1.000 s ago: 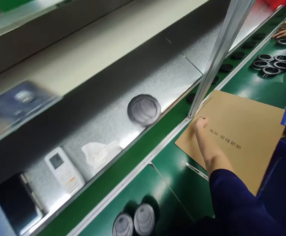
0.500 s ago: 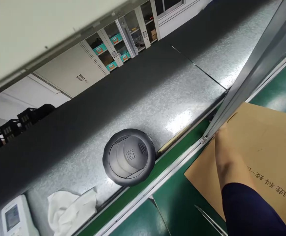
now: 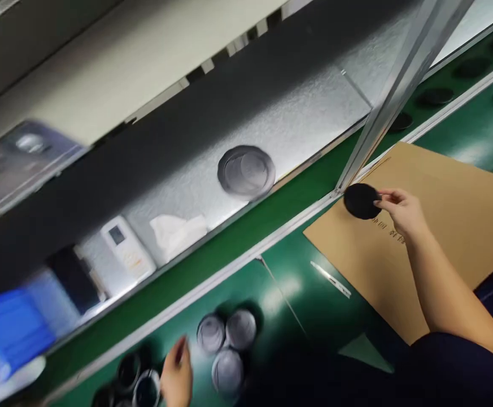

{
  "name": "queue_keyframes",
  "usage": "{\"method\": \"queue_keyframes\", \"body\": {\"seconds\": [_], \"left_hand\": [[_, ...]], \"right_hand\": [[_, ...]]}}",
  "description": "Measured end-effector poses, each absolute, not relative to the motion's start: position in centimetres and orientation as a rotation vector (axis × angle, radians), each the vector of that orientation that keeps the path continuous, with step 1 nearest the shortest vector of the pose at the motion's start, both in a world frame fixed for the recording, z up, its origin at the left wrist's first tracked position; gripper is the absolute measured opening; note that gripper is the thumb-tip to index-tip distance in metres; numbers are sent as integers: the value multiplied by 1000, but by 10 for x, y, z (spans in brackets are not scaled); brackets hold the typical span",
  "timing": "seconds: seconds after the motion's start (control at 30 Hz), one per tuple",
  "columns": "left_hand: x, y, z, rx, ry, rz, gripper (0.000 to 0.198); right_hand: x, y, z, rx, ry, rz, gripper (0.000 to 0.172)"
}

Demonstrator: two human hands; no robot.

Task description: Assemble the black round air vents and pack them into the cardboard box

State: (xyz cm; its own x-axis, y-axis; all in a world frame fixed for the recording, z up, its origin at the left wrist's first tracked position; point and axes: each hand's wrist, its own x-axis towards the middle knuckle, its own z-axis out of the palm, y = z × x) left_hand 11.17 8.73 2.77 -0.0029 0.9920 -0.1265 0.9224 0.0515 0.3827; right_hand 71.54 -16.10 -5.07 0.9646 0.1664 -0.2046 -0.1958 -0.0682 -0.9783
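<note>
My right hand (image 3: 401,212) is closed in a pinch on the edge of a flat black disc (image 3: 360,201). It holds the disc just above the far corner of a brown cardboard sheet (image 3: 445,226), beside the foot of a slanted metal post (image 3: 398,79). My left hand (image 3: 176,376) is at the bottom edge, smeared by motion. It is next to a cluster of round grey and black parts (image 3: 227,342) on the green table (image 3: 314,316). Its fingers are too blurred to read.
A round grey vent part (image 3: 246,171), a white cloth (image 3: 178,233), a white remote (image 3: 127,254) and a dark phone (image 3: 74,280) lie on the metal shelf. More black discs (image 3: 435,96) sit on the green belt. A thin metal strip (image 3: 331,280) lies near the cardboard.
The view swung up and back down. My right hand, earlier resting on the cardboard's corner, now holds a black disc. My left hand has come into view at the bottom.
</note>
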Motion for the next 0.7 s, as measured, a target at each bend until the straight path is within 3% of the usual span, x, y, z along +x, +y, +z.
{"method": "queue_keyframes", "body": {"seconds": [0.2,0.3,0.37,0.47,0.7], "left_hand": [[178,53,18,1292,954,277,75],[169,40,11,895,700,43,70],[145,25,3,687,712,33,54],[100,-4,-7,445,760,329,43],[8,-37,12,157,634,809,69]], "right_hand": [[547,-72,21,-1305,-1137,1396,37],[449,-13,45,-984,-1724,1579,30],[385,14,51,-806,-1987,1560,25],[303,30,47,-791,-2027,1445,25],[199,-5,31,-1169,-1672,655,28]]}}
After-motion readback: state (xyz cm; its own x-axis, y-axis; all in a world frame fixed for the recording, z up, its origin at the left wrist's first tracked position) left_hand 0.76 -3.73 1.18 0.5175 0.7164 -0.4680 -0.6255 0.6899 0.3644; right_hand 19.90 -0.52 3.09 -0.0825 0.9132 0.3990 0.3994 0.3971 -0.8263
